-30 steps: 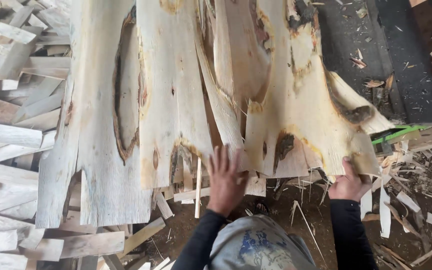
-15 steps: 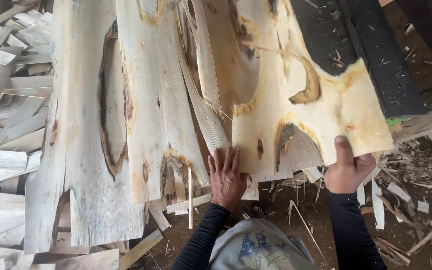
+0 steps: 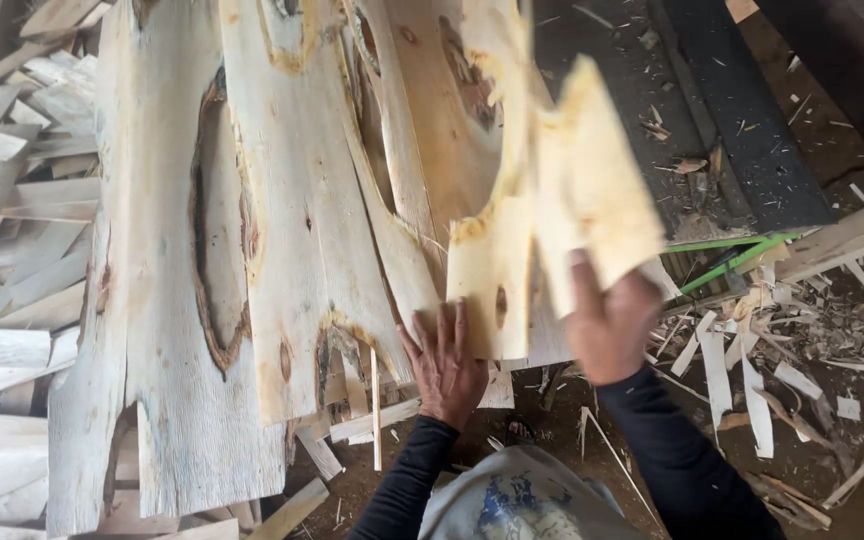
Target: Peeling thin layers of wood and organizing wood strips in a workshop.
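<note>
Both arms wear long, close-fitting black sleeves that end at the wrists, leaving the left hand (image 3: pixel 444 368) and right hand (image 3: pixel 607 325) bare, with no gloves or rings visible. Between the sleeves, below the hands, shows a grey garment (image 3: pixel 517 500) with a blue-and-white print.

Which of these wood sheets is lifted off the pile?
The pale veneer sheet on the right, gripped by the right hand; the others lie flat.

The veneer sheets (image 3: pixel 302 200) are pale cream with yellow-brown knot rings. Black sleeves (image 3: pixel 672 450) cover both arms. A green strip (image 3: pixel 742 255) lies at right.
</note>
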